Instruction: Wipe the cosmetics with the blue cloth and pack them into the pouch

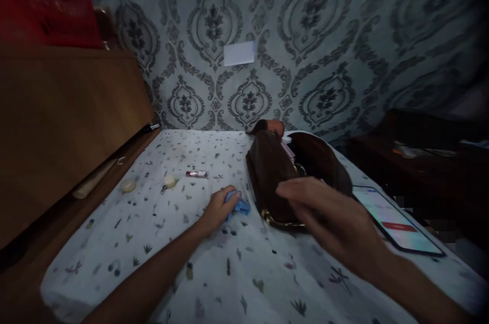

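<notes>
My left hand [220, 209] is closed around a small crumpled blue thing [240, 205], cloth or plastic, I cannot tell which. It rests on the patterned white cloth. My right hand [336, 224] is held over the near right part of a dark brown bag [265, 171], its fingers stretched to the left and somewhat blurred; I see nothing in it. The bag's zip opening gapes, and a pinkish item [288, 151] shows inside. Its other contents are mostly hidden in shadow and behind my right hand.
A lit phone [399, 222] lies right of the bag. On the left of the cloth are a small red-and-clear tube [196, 174] and two pale round items, one yellowish [169, 181], one whitish [128, 185]. A wooden cabinet [69, 135] borders the left, a patterned wall the back.
</notes>
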A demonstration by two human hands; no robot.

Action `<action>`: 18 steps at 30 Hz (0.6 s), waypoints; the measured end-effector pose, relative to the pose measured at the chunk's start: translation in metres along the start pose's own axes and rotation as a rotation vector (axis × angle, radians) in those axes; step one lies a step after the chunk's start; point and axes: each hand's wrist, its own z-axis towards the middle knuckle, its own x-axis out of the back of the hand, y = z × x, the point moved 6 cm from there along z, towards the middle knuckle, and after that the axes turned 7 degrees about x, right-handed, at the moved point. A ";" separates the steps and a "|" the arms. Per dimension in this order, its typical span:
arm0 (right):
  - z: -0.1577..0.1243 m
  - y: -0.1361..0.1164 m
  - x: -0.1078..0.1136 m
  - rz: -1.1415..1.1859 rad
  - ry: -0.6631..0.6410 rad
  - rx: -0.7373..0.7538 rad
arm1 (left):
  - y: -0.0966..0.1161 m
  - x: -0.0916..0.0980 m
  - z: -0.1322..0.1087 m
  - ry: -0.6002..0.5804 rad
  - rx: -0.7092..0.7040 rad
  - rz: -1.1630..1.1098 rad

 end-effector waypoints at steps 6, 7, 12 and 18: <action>-0.010 -0.015 -0.096 0.297 -0.061 -0.131 | 0.013 0.025 0.003 0.106 -0.067 0.130; -0.013 -0.010 -0.110 0.335 -0.091 -0.221 | 0.015 0.034 0.003 0.136 -0.068 0.166; -0.016 0.007 -0.162 0.579 -0.178 -0.548 | 0.026 0.102 -0.008 0.348 -0.044 0.428; -0.006 0.005 -0.205 0.969 -0.088 -0.780 | 0.004 0.171 -0.029 0.549 0.066 0.702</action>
